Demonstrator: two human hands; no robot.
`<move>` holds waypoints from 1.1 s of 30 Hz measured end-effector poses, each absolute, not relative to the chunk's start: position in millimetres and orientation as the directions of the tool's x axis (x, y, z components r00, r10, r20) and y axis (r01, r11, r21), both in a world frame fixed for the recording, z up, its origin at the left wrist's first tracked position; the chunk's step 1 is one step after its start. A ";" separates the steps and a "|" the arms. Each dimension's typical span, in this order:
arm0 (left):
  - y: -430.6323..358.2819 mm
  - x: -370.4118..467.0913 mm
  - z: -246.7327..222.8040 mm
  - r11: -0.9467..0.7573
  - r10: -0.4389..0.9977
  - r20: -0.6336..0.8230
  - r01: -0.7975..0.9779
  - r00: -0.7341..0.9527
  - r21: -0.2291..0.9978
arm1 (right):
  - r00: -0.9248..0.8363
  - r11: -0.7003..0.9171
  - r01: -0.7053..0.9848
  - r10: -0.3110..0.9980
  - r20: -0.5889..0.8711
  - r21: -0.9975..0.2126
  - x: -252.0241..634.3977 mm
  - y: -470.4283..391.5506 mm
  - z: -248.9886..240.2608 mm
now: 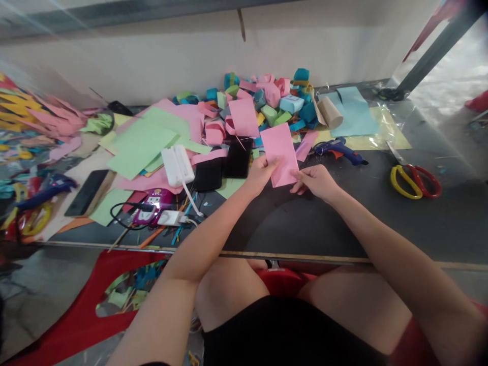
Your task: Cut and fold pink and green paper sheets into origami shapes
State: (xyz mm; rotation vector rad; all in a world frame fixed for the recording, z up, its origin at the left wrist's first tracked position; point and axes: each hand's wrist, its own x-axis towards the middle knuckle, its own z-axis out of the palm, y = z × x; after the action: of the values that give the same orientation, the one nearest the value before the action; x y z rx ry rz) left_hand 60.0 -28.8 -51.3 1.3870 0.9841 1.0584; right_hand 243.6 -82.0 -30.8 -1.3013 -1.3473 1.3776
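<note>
The left grip (263,172) is closed on the left edge of a folded pink paper (280,147), its thumb lying across the near face. The right grip (313,179) pinches the lower right corner of the same paper between thumb and fingers. The pink paper is in front of the person, tilted, above the near-middle part of the dark worktop (320,223); whether its lower edge touches the surface cannot be told.

Just beyond the paper lies a pink strip (306,146); to its right is a blue glue gun (339,150) with an orange trigger. Left of the paper are a black phone (238,159), a dark flat object (208,175) and a white power bank (177,165) with a white cable. Nearer the front edge is a purple power strip (153,206), with a white adapter (171,218) beside it.

Farther out, green sheets (143,145) overlap pink ones at left. A heap of folded paper pieces (271,96), in pink, blue, green and yellow, stands toward the wall (183,66). At right are a cardboard tube (330,112), a light-blue sheet (356,109) and, well apart, scissors (412,179) with one yellow and one red handle.
</note>
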 end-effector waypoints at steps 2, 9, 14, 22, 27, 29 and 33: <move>-32.4 60.7 -47.5 -0.014 0.948 0.033 -0.061 0.318 0.998 | -0.115 -0.072 0.122 0.990 -0.086 -0.990 242.8 -81.4 -32.6; -39.8 56.5 -36.2 0.096 0.910 -0.104 0.040 0.402 0.995 | -0.099 0.045 0.222 0.995 0.023 -0.974 245.0 -82.4 -32.0; -41.2 56.2 -32.2 0.056 0.905 -0.052 0.005 0.423 0.998 | -0.214 0.123 0.234 0.974 0.072 -0.965 245.7 -85.8 -25.8; -40.2 43.9 -21.1 -0.009 0.762 -0.085 0.142 0.642 0.990 | -0.284 0.077 0.131 0.958 0.037 -0.988 246.1 -87.6 -19.0; -39.7 42.7 -20.9 -0.004 0.734 -0.097 0.147 0.672 0.989 | -0.375 0.070 0.115 0.927 0.021 -0.991 248.1 -86.5 -17.2; -39.0 43.4 -22.0 0.003 0.739 -0.104 0.151 0.666 0.989 | -0.376 0.115 0.135 0.925 0.057 -0.984 247.5 -87.1 -18.0; -36.7 42.0 -22.3 -0.008 0.761 -0.088 0.146 0.642 0.989 | -0.318 0.080 0.172 0.948 0.022 -0.982 247.0 -87.7 -21.7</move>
State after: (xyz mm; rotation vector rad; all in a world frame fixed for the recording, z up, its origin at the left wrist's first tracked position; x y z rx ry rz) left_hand 42.0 -36.7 -22.3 1.5306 0.7858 0.5753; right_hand 247.0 -87.7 -21.7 -1.1354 -1.6093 1.3090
